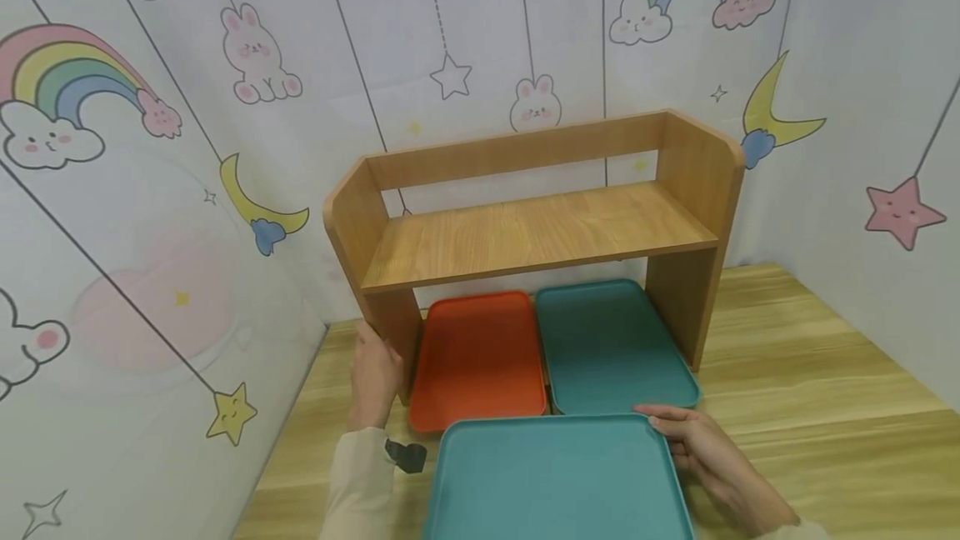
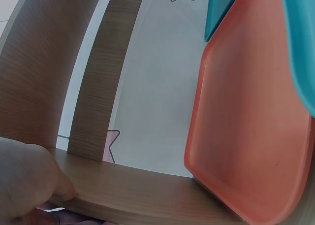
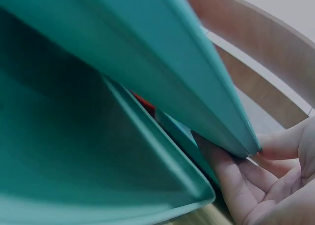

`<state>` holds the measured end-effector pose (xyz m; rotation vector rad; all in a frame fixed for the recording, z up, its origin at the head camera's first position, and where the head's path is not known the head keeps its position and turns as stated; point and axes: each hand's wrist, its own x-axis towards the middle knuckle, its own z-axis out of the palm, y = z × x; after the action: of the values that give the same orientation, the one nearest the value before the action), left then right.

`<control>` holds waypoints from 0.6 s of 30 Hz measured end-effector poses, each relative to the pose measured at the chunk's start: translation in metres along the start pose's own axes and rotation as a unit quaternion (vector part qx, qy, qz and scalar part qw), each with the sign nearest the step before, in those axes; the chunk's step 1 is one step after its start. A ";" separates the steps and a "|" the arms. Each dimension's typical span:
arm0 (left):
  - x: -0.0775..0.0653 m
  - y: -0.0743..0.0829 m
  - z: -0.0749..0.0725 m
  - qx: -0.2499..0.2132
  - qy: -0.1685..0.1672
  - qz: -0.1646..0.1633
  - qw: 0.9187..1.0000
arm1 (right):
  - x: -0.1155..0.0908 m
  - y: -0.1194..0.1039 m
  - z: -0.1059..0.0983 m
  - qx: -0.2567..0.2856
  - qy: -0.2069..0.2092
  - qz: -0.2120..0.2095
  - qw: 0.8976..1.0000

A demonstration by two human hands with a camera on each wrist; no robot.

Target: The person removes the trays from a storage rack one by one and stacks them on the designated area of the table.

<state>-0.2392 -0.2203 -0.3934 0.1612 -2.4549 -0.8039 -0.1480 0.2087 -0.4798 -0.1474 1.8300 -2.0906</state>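
Observation:
My left hand (image 1: 375, 373) grips the lower left side panel of a two-level wooden desk shelf (image 1: 540, 232). In the left wrist view its thumb (image 2: 61, 185) lies on the panel's face, with fingers round the edge. My right hand (image 1: 705, 448) pinches the far right corner of a teal tray (image 1: 562, 482) in front of the shelf. From the right wrist view, this tray's underside (image 3: 147, 52) shows, tilted above another teal tray (image 3: 98, 151). Under the shelf board, a red tray (image 1: 480, 357) lies left of a darker teal tray (image 1: 615, 348).
The shelf stands on a wood-patterned table (image 1: 810, 373) near a corner of white curtains (image 1: 450, 32) printed with rainbows, rabbits and stars. A dark band (image 1: 406, 456) sits at my left cuff.

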 end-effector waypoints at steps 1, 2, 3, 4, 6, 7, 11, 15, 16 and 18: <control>0.000 0.000 0.000 0.000 0.001 0.000 1.000 | 0.001 0.001 0.000 0.002 0.001 0.001 1.000; 0.000 0.000 0.000 0.001 0.001 -0.001 1.000 | 0.001 0.002 0.000 0.005 0.002 0.002 1.000; 0.000 0.000 0.000 0.002 0.002 -0.001 1.000 | 0.002 0.003 0.000 0.007 0.004 0.003 1.000; 0.000 0.000 0.000 0.002 0.003 -0.002 1.000 | 0.002 0.004 0.001 0.010 0.005 0.005 1.000; 0.000 0.001 0.001 0.002 0.004 -0.002 1.000 | 0.003 0.005 0.001 0.014 0.009 0.009 1.000; -0.001 0.001 0.000 0.002 0.003 -0.003 1.000 | 0.004 0.006 0.001 0.015 0.009 0.010 1.000; -0.001 0.002 0.000 0.003 -0.001 -0.006 1.000 | 0.005 0.008 0.000 0.014 0.005 0.013 1.000; 0.000 0.002 0.000 0.006 -0.002 -0.009 1.000 | 0.005 0.010 -0.001 0.009 0.004 0.017 1.000; 0.000 0.002 0.000 0.006 -0.002 -0.010 1.000 | 0.005 0.010 0.000 0.007 0.006 0.019 1.000; 0.000 0.001 0.000 0.007 -0.003 -0.011 1.000 | 0.005 0.010 0.000 0.001 0.012 0.021 1.000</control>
<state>-0.2390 -0.2189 -0.3929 0.1901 -2.4697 -0.7974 -0.1503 0.2063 -0.4907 -0.0842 1.8289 -2.0746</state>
